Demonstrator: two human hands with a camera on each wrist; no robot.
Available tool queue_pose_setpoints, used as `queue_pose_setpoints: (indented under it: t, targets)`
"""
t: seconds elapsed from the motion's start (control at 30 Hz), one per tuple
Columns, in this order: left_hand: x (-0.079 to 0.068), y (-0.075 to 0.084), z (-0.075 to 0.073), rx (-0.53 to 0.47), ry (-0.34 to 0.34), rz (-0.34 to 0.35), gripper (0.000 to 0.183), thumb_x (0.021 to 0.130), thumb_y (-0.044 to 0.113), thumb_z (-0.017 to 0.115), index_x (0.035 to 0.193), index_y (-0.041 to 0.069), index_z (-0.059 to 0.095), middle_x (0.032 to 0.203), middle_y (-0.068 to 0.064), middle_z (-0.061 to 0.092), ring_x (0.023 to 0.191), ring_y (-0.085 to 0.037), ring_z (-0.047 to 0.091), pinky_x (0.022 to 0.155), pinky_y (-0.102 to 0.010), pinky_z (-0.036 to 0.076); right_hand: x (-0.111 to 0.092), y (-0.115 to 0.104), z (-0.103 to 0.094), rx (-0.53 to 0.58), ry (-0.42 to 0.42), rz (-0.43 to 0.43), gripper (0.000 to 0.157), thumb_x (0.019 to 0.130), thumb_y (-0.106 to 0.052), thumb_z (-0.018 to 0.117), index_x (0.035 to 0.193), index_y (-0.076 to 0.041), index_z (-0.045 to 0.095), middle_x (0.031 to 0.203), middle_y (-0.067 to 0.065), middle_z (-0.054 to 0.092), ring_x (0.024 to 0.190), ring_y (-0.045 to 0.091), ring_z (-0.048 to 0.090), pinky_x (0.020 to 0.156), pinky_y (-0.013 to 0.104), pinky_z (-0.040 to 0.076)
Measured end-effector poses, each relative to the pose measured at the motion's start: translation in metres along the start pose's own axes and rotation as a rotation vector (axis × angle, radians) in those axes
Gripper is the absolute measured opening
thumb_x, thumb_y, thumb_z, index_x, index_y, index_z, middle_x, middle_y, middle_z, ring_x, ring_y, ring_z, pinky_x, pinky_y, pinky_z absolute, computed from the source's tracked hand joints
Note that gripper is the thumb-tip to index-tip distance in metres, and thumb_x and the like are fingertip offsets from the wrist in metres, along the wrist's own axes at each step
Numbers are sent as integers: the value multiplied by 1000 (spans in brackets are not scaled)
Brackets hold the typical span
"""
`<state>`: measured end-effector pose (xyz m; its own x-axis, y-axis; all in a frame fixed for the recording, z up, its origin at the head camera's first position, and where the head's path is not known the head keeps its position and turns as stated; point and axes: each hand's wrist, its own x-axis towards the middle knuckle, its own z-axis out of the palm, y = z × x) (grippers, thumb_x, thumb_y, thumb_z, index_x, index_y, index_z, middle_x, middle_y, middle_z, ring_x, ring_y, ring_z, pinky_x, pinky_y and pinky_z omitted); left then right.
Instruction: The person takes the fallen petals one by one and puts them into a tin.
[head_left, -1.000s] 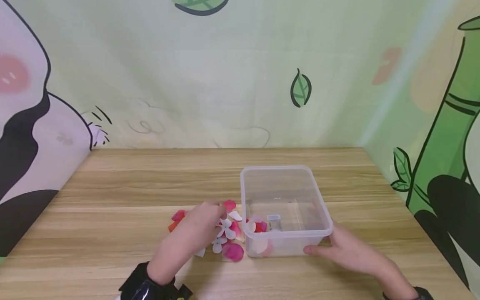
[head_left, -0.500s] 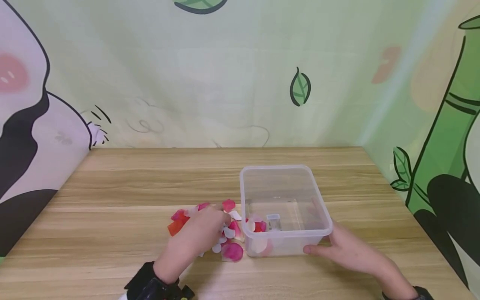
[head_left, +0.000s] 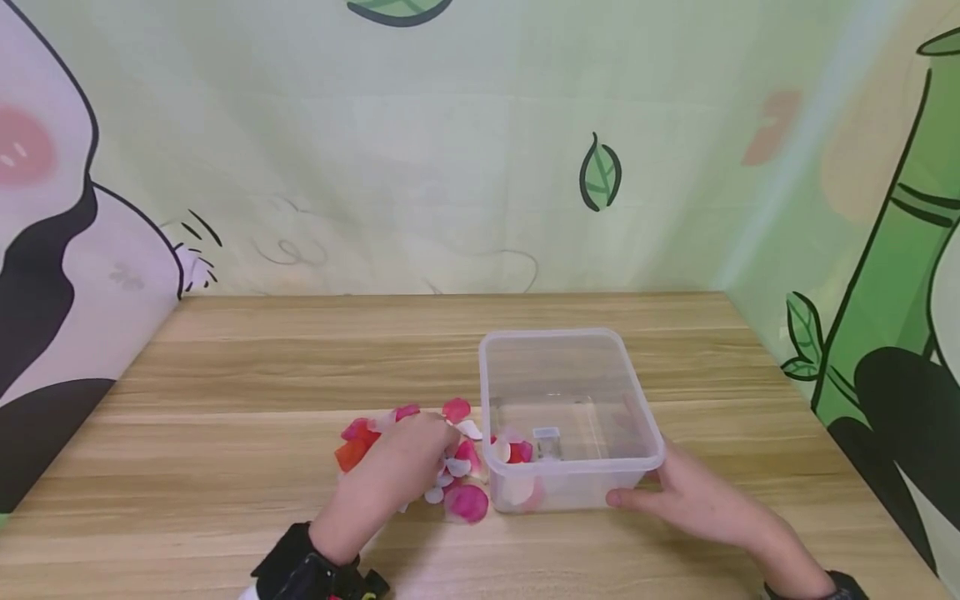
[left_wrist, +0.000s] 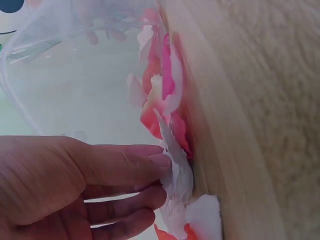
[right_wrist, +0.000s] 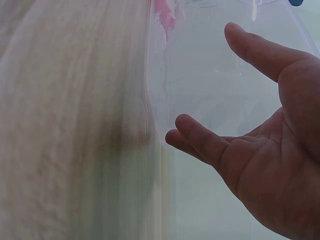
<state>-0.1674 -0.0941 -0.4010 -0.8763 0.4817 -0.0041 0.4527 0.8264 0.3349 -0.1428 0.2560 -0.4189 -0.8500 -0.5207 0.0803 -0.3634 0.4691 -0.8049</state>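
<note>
In the left wrist view my left hand (left_wrist: 55, 182) pinches a thin white petal (left_wrist: 179, 172) between thumb and fingertips, low over the table. In the head view the same left hand (head_left: 408, 454) covers part of a loose pile of artificial petals, among them a magenta petal (head_left: 467, 503) and an orange-red petal (head_left: 351, 454). Right of the pile stands a clear plastic box (head_left: 573, 467), lidless, with some petals (head_left: 517, 452) showing at its left end. My right hand (head_left: 693, 496) rests at its near right corner, thumb and fingers spread and straight (right_wrist: 265, 165).
The wooden table (head_left: 262, 350) runs back to a printed cloth backdrop (head_left: 375, 167) with cartoon leaves and pandas. A pale rectangular mark (head_left: 547, 444) shows in the box. Black straps (head_left: 311, 571) sit on the wrists.
My left hand has shifted slightly right and toward the near side within the pile, and the white petals beside its fingers have moved. The right hand and box stay in place.
</note>
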Motion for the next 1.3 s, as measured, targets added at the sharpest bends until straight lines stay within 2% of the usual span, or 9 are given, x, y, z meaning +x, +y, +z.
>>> queue_pose_setpoints:
  t: [0.2, 0.37, 0.6, 0.87, 1.03, 1.3]
  targets:
    - [-1, 1, -1, -3, -3, -20, 26, 84, -4, 79, 70, 12, 63, 62, 5, 51, 57, -14, 49, 53, -25, 45, 0, -1, 0, -3, 5, 1, 108, 89, -29, 82, 163, -2, 8, 143, 18, 54, 122, 31, 59, 99, 37, 50]
    - [-2, 2, -3, 9, 0, -15, 27, 85, -7, 76, 69, 11, 64, 61, 5, 51, 56, -14, 48, 51, -25, 42, 0, -2, 0, -3, 3, 0, 108, 90, -30, 82, 163, -2, 8, 143, 18, 54, 122, 31, 59, 99, 37, 49]
    - [-5, 7, -12, -12, -36, -62, 11, 83, 0, 83, 89, 8, 77, 72, 3, 61, 64, -14, 54, 58, -23, 49, 1, -3, 0, 20, -9, 4, 107, 91, -29, 81, 164, -4, 7, 144, 18, 53, 123, 29, 59, 98, 37, 50]
    - [-8, 9, -23, -48, -6, -22, 12, 85, -2, 81, 93, 6, 78, 81, -2, 69, 70, -15, 58, 64, -24, 54, -1, -2, 0, 10, -2, -4, 106, 91, -29, 81, 163, -3, 9, 142, 17, 55, 119, 24, 61, 96, 37, 52]
    - [-8, 4, -28, -78, 37, 19, 15, 85, -8, 77, 87, 6, 76, 79, -2, 68, 69, -14, 58, 64, -27, 54, 0, -2, -1, 0, -4, -6, 104, 91, -29, 81, 163, -2, 10, 140, 15, 56, 118, 23, 61, 96, 38, 52]
    - [-8, 1, -34, -49, 142, 101, 14, 84, -10, 76, 87, 5, 75, 77, -2, 66, 67, -15, 58, 65, -26, 55, 0, -2, -1, 6, -9, -1, 105, 91, -29, 80, 163, -2, 9, 141, 16, 55, 118, 21, 61, 97, 36, 52]
